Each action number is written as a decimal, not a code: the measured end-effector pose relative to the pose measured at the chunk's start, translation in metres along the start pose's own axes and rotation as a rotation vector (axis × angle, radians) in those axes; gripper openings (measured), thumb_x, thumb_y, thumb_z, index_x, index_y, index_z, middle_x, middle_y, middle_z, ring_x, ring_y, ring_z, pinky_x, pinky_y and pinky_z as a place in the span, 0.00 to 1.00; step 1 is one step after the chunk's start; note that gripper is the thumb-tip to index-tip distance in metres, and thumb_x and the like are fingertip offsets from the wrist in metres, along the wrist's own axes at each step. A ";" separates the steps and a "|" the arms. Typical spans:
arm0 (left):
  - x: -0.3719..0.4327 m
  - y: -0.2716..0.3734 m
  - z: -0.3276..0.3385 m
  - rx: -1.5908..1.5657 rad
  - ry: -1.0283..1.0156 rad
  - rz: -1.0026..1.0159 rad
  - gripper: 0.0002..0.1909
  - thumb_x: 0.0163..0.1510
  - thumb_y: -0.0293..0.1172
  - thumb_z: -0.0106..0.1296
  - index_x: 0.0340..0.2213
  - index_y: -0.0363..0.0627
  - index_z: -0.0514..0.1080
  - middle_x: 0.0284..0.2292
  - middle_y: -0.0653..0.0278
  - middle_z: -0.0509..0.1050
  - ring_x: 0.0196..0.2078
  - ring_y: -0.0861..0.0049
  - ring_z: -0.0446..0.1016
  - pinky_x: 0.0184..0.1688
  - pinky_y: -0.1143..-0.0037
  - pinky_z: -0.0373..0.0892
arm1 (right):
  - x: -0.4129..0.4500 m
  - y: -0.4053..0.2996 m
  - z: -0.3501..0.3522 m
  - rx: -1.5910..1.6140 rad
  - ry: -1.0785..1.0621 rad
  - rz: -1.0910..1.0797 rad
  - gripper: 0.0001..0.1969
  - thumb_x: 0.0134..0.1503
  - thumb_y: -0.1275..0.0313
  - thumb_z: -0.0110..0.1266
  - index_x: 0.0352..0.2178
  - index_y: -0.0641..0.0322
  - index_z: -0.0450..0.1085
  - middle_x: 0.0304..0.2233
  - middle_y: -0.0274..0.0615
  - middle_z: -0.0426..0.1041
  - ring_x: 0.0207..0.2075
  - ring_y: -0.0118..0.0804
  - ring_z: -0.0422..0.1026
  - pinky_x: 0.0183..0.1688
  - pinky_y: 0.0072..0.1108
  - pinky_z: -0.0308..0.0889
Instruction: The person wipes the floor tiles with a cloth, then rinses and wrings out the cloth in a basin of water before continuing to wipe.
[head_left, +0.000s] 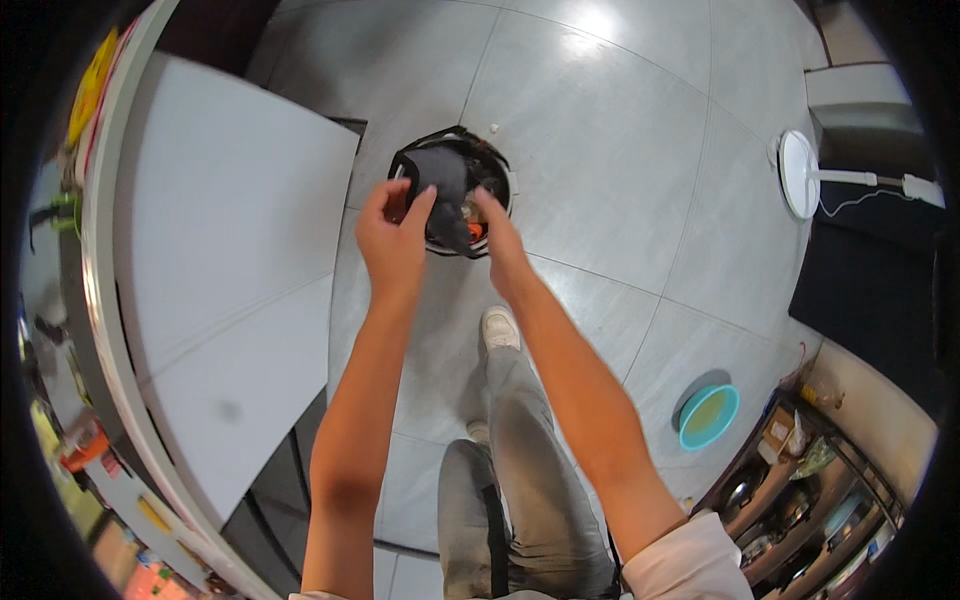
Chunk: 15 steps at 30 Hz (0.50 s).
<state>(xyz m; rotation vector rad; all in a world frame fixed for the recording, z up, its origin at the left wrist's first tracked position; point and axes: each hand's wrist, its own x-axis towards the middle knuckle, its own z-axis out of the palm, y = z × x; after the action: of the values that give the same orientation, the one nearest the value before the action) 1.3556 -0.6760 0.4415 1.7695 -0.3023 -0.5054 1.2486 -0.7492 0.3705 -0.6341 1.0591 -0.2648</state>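
Observation:
A round bin (513, 182) with a black liner stands on the floor ahead of me, and both my hands are over it. Pinched between the thumb and fingers of my left hand (394, 232) is the edge of a dark grey, soft-looking sheet (439, 169). This sheet hangs over the bin's opening; blur leaves its exact kind unclear. On the bin's near right side is my right hand (504, 236), edge-on, its fingertips by the opening. Whether it grips anything cannot be seen. An orange scrap (475, 231) and other refuse show inside the bin.
A white cabinet or counter side (240, 225) rises close on the left. At right are a white round-based stand (799, 176), a turquoise basin (709, 417) with liquid, and a rack (787, 487) of pans. My shoe (499, 328) is just behind the bin on grey tiles (600, 187).

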 end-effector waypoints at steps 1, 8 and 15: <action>0.001 0.010 -0.006 0.071 0.006 0.000 0.11 0.51 0.25 0.64 0.35 0.34 0.74 0.30 0.67 0.75 0.33 0.85 0.72 0.38 0.81 0.68 | -0.022 0.003 0.011 -0.045 0.126 0.034 0.40 0.62 0.47 0.49 0.66 0.63 0.51 0.63 0.49 0.61 0.63 0.43 0.59 0.66 0.32 0.49; -0.015 0.075 -0.001 0.044 0.107 -0.137 0.11 0.55 0.25 0.61 0.37 0.37 0.71 0.32 0.69 0.72 0.33 0.86 0.68 0.36 0.82 0.63 | -0.123 0.055 -0.054 0.148 0.029 0.435 0.26 0.64 0.54 0.47 0.57 0.57 0.63 0.52 0.43 0.71 0.51 0.39 0.70 0.53 0.28 0.65; -0.035 0.139 -0.012 0.044 0.241 0.164 0.10 0.59 0.26 0.55 0.41 0.37 0.68 0.35 0.66 0.71 0.35 0.83 0.68 0.35 0.80 0.64 | -0.166 0.077 -0.060 0.252 0.206 0.550 0.21 0.62 0.56 0.50 0.51 0.56 0.65 0.42 0.38 0.75 0.38 0.30 0.74 0.41 0.22 0.68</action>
<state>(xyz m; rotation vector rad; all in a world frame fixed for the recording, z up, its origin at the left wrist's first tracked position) 1.3396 -0.6852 0.5840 1.8090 -0.2873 -0.1672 1.1096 -0.6275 0.4244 -0.0758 1.3294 0.0202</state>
